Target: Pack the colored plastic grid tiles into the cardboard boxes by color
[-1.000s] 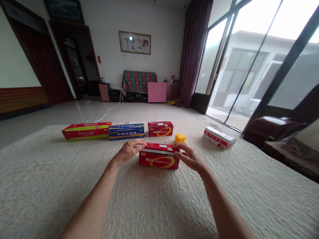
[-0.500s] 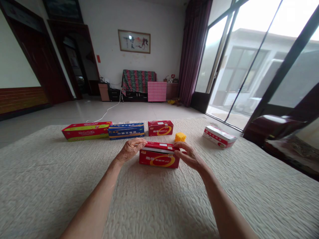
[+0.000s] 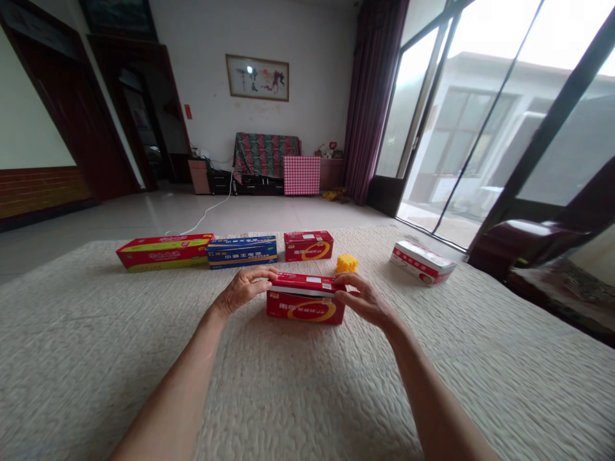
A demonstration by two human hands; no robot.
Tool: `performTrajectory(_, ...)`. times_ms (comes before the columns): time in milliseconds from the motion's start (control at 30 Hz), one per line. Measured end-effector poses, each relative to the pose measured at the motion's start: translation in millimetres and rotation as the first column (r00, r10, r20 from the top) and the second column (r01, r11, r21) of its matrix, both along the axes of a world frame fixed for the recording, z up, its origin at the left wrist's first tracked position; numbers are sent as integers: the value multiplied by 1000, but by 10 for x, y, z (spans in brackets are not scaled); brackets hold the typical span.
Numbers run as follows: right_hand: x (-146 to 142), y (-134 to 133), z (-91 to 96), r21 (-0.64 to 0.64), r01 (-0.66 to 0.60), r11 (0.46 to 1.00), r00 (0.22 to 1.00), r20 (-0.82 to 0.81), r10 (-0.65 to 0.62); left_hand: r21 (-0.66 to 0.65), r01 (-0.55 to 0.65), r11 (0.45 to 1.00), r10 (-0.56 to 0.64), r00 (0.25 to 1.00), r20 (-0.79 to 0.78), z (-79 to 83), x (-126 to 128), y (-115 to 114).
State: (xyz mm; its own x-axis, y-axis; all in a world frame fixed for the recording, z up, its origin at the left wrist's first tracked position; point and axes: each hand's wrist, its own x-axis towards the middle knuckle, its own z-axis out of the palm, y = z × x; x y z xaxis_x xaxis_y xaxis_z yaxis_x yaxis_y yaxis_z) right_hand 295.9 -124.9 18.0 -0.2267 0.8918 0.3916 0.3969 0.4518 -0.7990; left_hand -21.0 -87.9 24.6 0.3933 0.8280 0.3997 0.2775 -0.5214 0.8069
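A red cardboard box (image 3: pixel 305 308) with a yellow swoosh and white lettering stands in front of me on the cream quilted cover. Its top flap (image 3: pixel 307 282) sits a little raised, with a pale edge and a dark gap along the front. My left hand (image 3: pixel 244 288) has its fingers and thumb closed on the flap's left end. At the right end, my right hand (image 3: pixel 366 298) grips the flap between thumb and fingers. Just behind the box's right corner is a small yellow knobbly block (image 3: pixel 346 262). What the box holds is hidden.
Beyond the held box, a red-and-green box (image 3: pixel 166 252), a blue box (image 3: pixel 243 252) and a second red box (image 3: pixel 308 246) form a row. A white-and-red box (image 3: pixel 421 262) lies to the right. A dark wooden armchair (image 3: pixel 516 246) borders the right side.
The view has shifted very slightly. My left hand has moved a little to the left at the flap's end; my right hand keeps its hold.
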Motion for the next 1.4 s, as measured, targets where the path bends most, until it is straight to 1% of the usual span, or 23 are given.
performTrajectory(167,-11,-9,9,26,3,1000,1000,-4,-3,-10,-33,999,33,999,10,-36,10,27)
performTrajectory(333,-19,-9,11,25,-2,1000,1000,-4,2,-16,-9,1000,9,1000,12,-67,-16,59)
performTrajectory(567,-5,-24,31,4,-4,1000,1000,24,4,-48,30,998,-30,1000,4,-26,-41,37)
performTrajectory(700,-5,-18,30,17,-9,1000,999,35,8,-39,49,998,-51,998,-41,14,-28,23)
performTrajectory(1000,5,11,-2,40,-12,999,999,43,10,43,30,999,-22,984,-174,44,12,46)
performTrajectory(1200,-37,37,-30,74,22,997,998,56,-26,65,10,998,5,975,-221,55,56,30)
performTrajectory(1400,-55,41,-44,34,8,999,996,89,-11,175,-9,985,65,945,-320,58,118,14)
